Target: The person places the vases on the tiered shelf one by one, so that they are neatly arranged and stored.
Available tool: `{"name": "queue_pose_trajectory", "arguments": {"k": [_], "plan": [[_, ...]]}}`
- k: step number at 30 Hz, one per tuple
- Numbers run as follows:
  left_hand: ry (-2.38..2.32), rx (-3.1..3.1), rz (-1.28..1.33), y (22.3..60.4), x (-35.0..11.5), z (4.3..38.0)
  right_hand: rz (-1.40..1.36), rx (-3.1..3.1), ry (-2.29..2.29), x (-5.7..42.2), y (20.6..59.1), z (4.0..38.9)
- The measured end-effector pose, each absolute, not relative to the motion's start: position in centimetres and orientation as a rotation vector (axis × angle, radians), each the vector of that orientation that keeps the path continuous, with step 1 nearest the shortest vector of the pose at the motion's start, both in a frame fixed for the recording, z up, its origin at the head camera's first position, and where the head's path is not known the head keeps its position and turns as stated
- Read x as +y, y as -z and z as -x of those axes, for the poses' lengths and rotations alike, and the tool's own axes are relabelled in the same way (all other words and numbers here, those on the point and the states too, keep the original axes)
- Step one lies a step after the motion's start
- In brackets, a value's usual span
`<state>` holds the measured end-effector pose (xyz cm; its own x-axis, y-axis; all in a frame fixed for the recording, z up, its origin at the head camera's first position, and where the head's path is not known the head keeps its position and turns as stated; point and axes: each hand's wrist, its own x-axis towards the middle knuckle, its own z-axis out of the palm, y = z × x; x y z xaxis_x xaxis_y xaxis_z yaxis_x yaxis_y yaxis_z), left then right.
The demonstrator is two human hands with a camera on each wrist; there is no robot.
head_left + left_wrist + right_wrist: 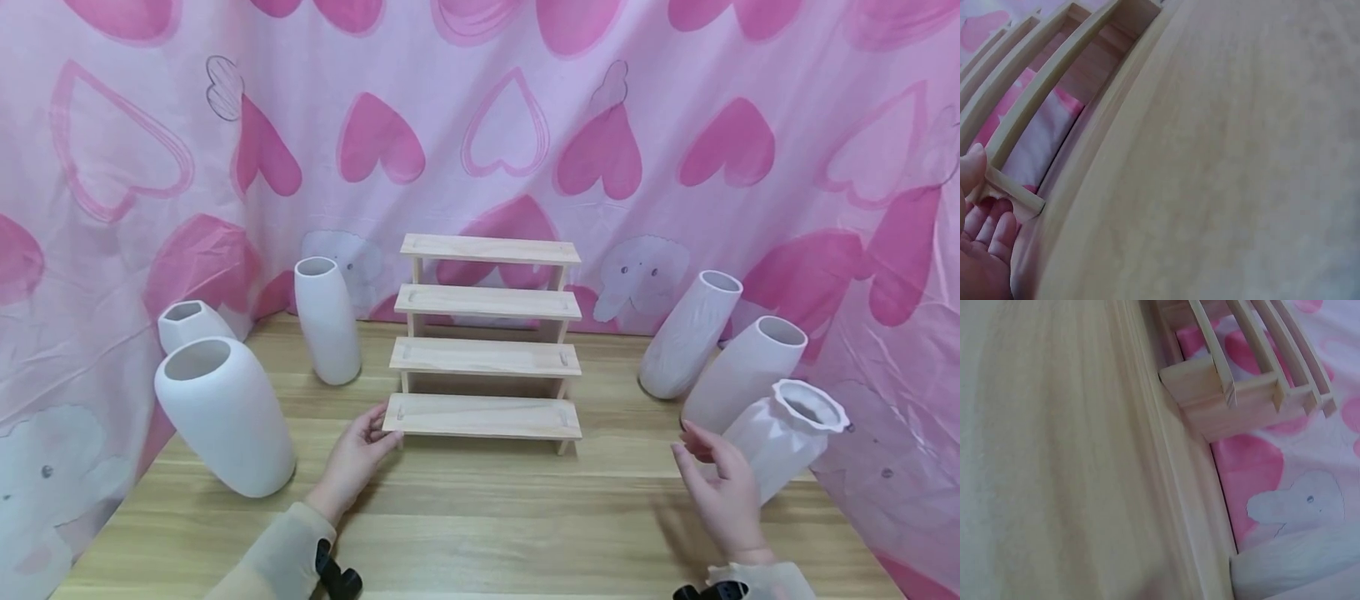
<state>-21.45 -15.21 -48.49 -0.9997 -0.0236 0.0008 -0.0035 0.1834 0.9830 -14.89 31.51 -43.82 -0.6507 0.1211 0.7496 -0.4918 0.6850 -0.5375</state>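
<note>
A four-step wooden display stand [483, 417] stands in the middle of the table. At its lowest step's left end, my left hand [354, 460] grips the corner. In the left wrist view, the thumb [972, 167] lies by the board's edge with the fingers [1000, 234] around the side panel. My right hand [726, 500] hovers with loosely bent fingers, holding nothing. It is nearest to a white vase with a ruffled rim [787, 437], which it partly overlaps in the head view. The right wrist view catches the stand's right side [1235, 403].
Behind the ruffled vase stand a smooth white vase [742, 375] and a textured one [678, 337]. On the left are a large rounded vase [232, 425], a faceted one [191, 323] and a tall slim one [327, 325]. A pink heart-patterned curtain [465, 108] surrounds the table [480, 533].
</note>
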Motion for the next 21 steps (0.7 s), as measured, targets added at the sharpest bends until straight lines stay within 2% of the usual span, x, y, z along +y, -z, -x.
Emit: {"name": "queue_pose_trajectory", "arguments": {"k": [9, 15, 21], "plan": [[2.052, -2.357, -0.101, 48.9, -15.3, 21.5, -0.068, -1.892, -1.023, 31.9, 43.9, 13.9], [2.056, -2.384, -0.143, 49.1, -15.3, 21.5, 0.005, -1.533, -1.065, 31.0, 41.8, 13.1], [2.048, -2.393, -0.131, 49.2, -15.4, 21.7, 0.279, -1.358, -1.09, 31.4, 40.9, 12.9]]}}
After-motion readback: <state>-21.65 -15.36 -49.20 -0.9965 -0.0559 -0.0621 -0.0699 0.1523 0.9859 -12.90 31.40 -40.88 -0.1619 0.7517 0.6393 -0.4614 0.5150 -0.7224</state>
